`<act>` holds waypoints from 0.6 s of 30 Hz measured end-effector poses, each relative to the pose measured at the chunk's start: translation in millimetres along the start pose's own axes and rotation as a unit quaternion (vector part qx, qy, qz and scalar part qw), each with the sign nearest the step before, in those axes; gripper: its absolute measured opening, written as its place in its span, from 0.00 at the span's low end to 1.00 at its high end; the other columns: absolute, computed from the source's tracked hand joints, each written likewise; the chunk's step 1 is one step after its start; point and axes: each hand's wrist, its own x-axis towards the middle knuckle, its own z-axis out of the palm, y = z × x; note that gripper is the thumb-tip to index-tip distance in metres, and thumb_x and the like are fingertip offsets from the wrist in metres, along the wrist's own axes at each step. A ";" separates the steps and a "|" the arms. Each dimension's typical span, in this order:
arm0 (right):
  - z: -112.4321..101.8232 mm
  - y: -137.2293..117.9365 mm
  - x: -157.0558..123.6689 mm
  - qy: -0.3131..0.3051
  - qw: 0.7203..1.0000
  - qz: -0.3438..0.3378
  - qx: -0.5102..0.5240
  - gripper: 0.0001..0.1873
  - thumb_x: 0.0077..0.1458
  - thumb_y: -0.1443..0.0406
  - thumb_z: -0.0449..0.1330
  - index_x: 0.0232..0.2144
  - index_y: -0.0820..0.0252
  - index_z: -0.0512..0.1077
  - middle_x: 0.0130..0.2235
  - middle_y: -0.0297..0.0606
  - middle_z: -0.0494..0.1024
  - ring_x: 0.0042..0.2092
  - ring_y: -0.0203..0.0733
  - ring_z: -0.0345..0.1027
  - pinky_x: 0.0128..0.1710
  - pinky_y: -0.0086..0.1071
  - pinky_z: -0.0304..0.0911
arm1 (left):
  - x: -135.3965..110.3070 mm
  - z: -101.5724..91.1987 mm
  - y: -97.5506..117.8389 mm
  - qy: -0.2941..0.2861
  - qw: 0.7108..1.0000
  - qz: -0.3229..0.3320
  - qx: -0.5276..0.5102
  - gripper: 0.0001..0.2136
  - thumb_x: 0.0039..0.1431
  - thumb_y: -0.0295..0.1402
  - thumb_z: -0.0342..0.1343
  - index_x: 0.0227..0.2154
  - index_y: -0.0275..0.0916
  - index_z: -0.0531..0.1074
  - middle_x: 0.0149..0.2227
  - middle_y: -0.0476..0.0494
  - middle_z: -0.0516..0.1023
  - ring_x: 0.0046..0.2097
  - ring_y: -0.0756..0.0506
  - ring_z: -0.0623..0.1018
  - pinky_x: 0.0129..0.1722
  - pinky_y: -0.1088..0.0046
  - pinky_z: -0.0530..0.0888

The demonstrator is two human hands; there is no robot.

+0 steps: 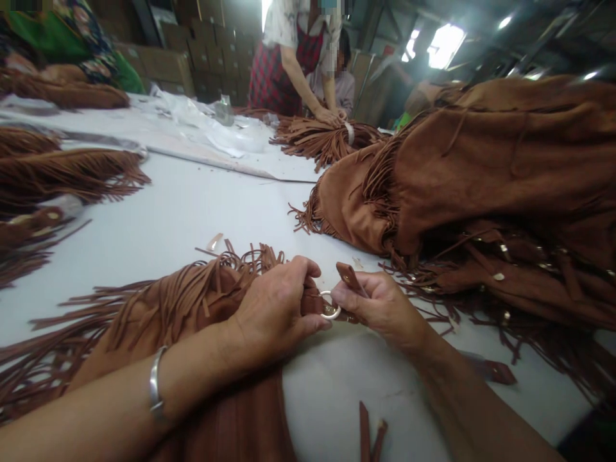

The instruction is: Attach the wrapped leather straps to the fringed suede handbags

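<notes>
A brown fringed suede piece lies under my left forearm and spills toward the front edge. My left hand is closed on a brown leather tab at its upper right, just beside a pale metal ring. From the other side my right hand pinches a brown leather strap, whose end with a small metal stud sticks up above the thumb. The ring sits between both hands, against my right fingertips. What passes through it is partly hidden by the fingers.
Fringed suede pieces pile high on the right, with more at the left. Loose strips lie near the front of the white table. Across it, a person in a checked apron handles a fringe bundle. Clear plastic lies nearby.
</notes>
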 end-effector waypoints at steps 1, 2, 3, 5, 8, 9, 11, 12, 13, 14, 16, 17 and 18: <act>0.8 0.9 0.1 -0.008 1.000 0.009 0.015 0.16 0.49 0.57 0.62 0.22 0.65 0.67 0.19 0.28 0.62 0.21 0.27 0.51 0.20 0.24 0.46 | -0.3 0.1 -0.6 -0.001 1.000 0.006 -0.001 0.24 0.43 0.34 0.64 0.42 0.38 0.59 0.37 0.44 0.73 0.40 0.42 0.73 0.39 0.63 0.71; 1.4 1.9 0.2 -0.010 0.999 0.018 0.031 0.16 0.49 0.57 0.62 0.21 0.64 0.66 0.18 0.27 0.62 0.20 0.26 0.50 0.19 0.24 0.44 | -0.5 0.1 -1.2 0.000 1.000 0.011 -0.003 0.24 0.43 0.35 0.64 0.42 0.39 0.59 0.38 0.44 0.73 0.40 0.42 0.73 0.39 0.63 0.71; 1.8 2.9 0.4 -0.007 0.999 0.026 0.044 0.17 0.49 0.56 0.62 0.21 0.64 0.65 0.17 0.27 0.60 0.19 0.26 0.49 0.19 0.24 0.43 | -0.9 0.1 -1.8 0.001 1.000 0.016 -0.004 0.24 0.43 0.35 0.64 0.42 0.39 0.58 0.38 0.44 0.73 0.40 0.42 0.73 0.39 0.64 0.71; 2.1 4.9 0.8 0.000 0.997 0.041 0.063 0.19 0.49 0.55 0.61 0.20 0.63 0.63 0.16 0.25 0.58 0.18 0.26 0.46 0.18 0.24 0.41 | -2.0 0.4 -2.7 -0.001 1.000 0.029 -0.003 0.24 0.44 0.35 0.63 0.43 0.39 0.58 0.38 0.44 0.73 0.40 0.43 0.74 0.39 0.65 0.71; 1.3 6.4 1.2 -0.034 0.994 0.069 0.081 0.18 0.48 0.54 0.62 0.23 0.64 0.66 0.18 0.27 0.62 0.19 0.25 0.49 0.17 0.23 0.42 | -4.3 1.9 -2.6 -0.015 0.996 0.079 0.027 0.24 0.45 0.32 0.62 0.44 0.39 0.57 0.39 0.43 0.73 0.40 0.42 0.74 0.39 0.65 0.71; 1.1 6.5 1.3 -0.057 0.991 0.081 0.086 0.18 0.47 0.55 0.63 0.24 0.65 0.67 0.19 0.28 0.64 0.19 0.25 0.51 0.17 0.23 0.43 | -5.0 2.4 -2.1 -0.020 0.994 0.099 0.040 0.25 0.46 0.32 0.61 0.46 0.39 0.57 0.40 0.43 0.73 0.41 0.42 0.74 0.39 0.65 0.71; 2.2 6.2 1.3 -0.083 0.987 0.098 0.095 0.17 0.46 0.56 0.64 0.26 0.66 0.68 0.21 0.30 0.67 0.20 0.26 0.53 0.17 0.22 0.45 | -5.4 2.8 -1.0 -0.028 0.991 0.118 0.062 0.24 0.47 0.31 0.60 0.46 0.39 0.57 0.40 0.42 0.72 0.41 0.42 0.73 0.39 0.66 0.71; 4.1 6.0 1.2 -0.075 0.987 0.099 0.100 0.17 0.46 0.56 0.64 0.26 0.66 0.68 0.20 0.29 0.66 0.19 0.25 0.53 0.17 0.22 0.45 | -5.1 2.6 -0.4 -0.029 0.991 0.111 0.067 0.23 0.47 0.32 0.59 0.46 0.39 0.58 0.40 0.43 0.72 0.41 0.42 0.73 0.39 0.66 0.70; 7.1 6.0 0.9 -0.052 0.988 0.094 0.107 0.17 0.46 0.56 0.64 0.24 0.65 0.67 0.18 0.28 0.64 0.18 0.25 0.51 0.16 0.22 0.45 | -4.4 2.1 0.0 -0.029 0.993 0.094 0.070 0.21 0.48 0.33 0.59 0.45 0.38 0.58 0.39 0.43 0.72 0.40 0.42 0.73 0.39 0.66 0.70; 11.2 6.1 0.5 -0.016 0.990 0.085 0.115 0.17 0.46 0.56 0.63 0.23 0.64 0.66 0.17 0.26 0.62 0.16 0.25 0.50 0.15 0.22 0.44 | -3.5 1.4 0.3 -0.028 0.995 0.073 0.069 0.19 0.49 0.34 0.58 0.43 0.38 0.59 0.38 0.43 0.72 0.39 0.42 0.73 0.38 0.66 0.70; 21.9 7.3 -0.6 0.072 0.987 0.063 0.128 0.17 0.47 0.55 0.62 0.22 0.62 0.63 0.15 0.24 0.59 0.14 0.24 0.47 0.12 0.21 0.41 | -1.3 -0.3 0.2 -0.024 0.997 0.043 0.063 0.16 0.51 0.35 0.57 0.40 0.38 0.61 0.36 0.44 0.71 0.38 0.43 0.72 0.37 0.66 0.70; 27.6 8.3 -1.2 0.115 0.983 0.053 0.133 0.17 0.48 0.55 0.62 0.22 0.62 0.63 0.15 0.23 0.58 0.14 0.24 0.46 0.12 0.21 0.40 | -0.3 -0.9 -0.2 -0.022 0.997 0.038 0.060 0.14 0.52 0.35 0.57 0.39 0.38 0.62 0.36 0.44 0.71 0.38 0.43 0.71 0.37 0.66 0.69; 32.7 9.6 -1.6 0.153 0.977 0.045 0.140 0.17 0.48 0.55 0.61 0.23 0.61 0.63 0.15 0.23 0.59 0.13 0.24 0.46 0.11 0.21 0.40 | 0.6 -1.4 -0.7 -0.019 0.997 0.037 0.058 0.13 0.52 0.36 0.56 0.38 0.38 0.63 0.35 0.44 0.71 0.38 0.44 0.71 0.36 0.67 0.69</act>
